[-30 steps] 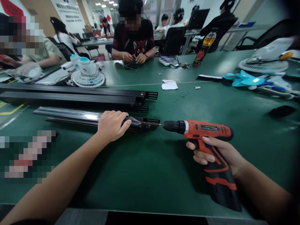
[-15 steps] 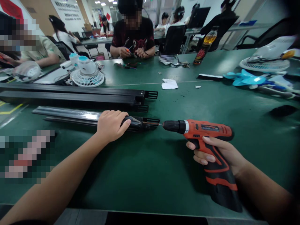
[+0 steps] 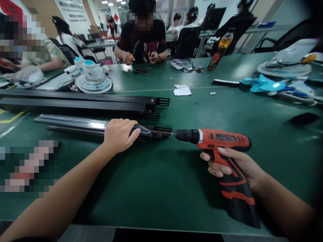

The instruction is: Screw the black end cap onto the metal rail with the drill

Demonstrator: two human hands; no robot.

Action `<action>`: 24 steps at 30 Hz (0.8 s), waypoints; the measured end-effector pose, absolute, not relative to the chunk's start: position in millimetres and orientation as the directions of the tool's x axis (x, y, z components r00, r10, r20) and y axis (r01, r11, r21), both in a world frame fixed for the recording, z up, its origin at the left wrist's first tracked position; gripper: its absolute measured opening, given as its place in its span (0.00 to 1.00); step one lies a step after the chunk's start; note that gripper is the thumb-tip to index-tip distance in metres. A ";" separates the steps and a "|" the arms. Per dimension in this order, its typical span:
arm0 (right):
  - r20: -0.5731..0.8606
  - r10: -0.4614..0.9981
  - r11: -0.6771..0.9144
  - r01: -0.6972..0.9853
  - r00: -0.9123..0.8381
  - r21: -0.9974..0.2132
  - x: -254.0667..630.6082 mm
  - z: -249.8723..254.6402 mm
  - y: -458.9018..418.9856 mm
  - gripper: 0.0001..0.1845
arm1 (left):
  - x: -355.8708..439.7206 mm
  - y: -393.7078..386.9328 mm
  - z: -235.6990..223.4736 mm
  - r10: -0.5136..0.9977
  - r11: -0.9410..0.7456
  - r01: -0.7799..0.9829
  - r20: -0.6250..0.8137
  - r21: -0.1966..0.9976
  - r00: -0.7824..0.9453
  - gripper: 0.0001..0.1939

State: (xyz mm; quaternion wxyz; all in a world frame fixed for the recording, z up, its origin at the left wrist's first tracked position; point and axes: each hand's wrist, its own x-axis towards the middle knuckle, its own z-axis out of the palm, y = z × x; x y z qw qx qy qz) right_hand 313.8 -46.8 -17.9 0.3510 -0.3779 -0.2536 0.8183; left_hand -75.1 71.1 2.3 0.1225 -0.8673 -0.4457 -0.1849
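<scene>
1. drill (image 3: 224,138) points its bit (image 3: 173,133) at the slotted end (image 3: 163,130) of the black bar (image 3: 75,122), which lies on the table (image 3: 156,191); keeping both in line and pressing evenly should serve best.
2. left hand (image 3: 119,136) clamps palm-down over the bar near that end.
3. right hand (image 3: 236,163) wraps the drill's handle, index finger near the trigger.

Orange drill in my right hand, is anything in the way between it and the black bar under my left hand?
Nothing visible: the drill points straight at the slotted end of the black bar, with its tip right there. Contact is too small to tell.
</scene>
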 end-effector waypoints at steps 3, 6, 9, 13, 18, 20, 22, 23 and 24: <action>-0.445 0.765 -0.628 -0.382 -0.466 -0.678 313.6 -17.4 -47.5 0.21 | -74.8 70.7 2.9 0.731 -0.572 0.819 0.427 -0.041 0.532 0.31; -0.447 0.769 -0.623 -0.383 -0.456 -0.682 313.2 -16.8 -47.7 0.20 | -74.6 70.6 2.9 0.734 -0.571 0.820 0.426 -0.034 0.529 0.31; -0.449 0.767 -0.624 -0.373 -0.458 -0.687 312.8 -15.9 -47.2 0.21 | -74.4 70.7 3.0 0.736 -0.567 0.823 0.428 -0.033 0.524 0.30; -0.446 0.767 -0.623 -0.371 -0.461 -0.689 312.9 -14.8 -47.4 0.21 | -74.4 70.8 3.7 0.741 -0.568 0.822 0.417 -0.030 0.527 0.31; -0.433 0.774 -0.609 -0.358 -0.462 -0.707 313.2 -14.7 -48.6 0.20 | -74.7 70.8 3.6 0.743 -0.565 0.825 0.415 -0.032 0.525 0.32; -0.441 0.772 -0.613 -0.354 -0.457 -0.706 313.3 -14.7 -48.5 0.20 | -74.6 70.7 3.2 0.739 -0.564 0.825 0.423 -0.036 0.524 0.32; -0.445 0.777 -0.609 -0.357 -0.444 -0.708 313.3 -14.6 -48.2 0.20 | -74.4 70.6 3.0 0.735 -0.567 0.823 0.427 -0.038 0.526 0.32; -0.446 0.780 -0.607 -0.360 -0.439 -0.708 313.3 -14.6 -48.0 0.20 | -74.3 70.5 3.0 0.735 -0.567 0.823 0.428 -0.036 0.525 0.33; -0.446 0.780 -0.608 -0.360 -0.439 -0.708 313.2 -14.6 -47.9 0.20 | -74.2 70.4 3.0 0.737 -0.567 0.823 0.427 -0.033 0.524 0.33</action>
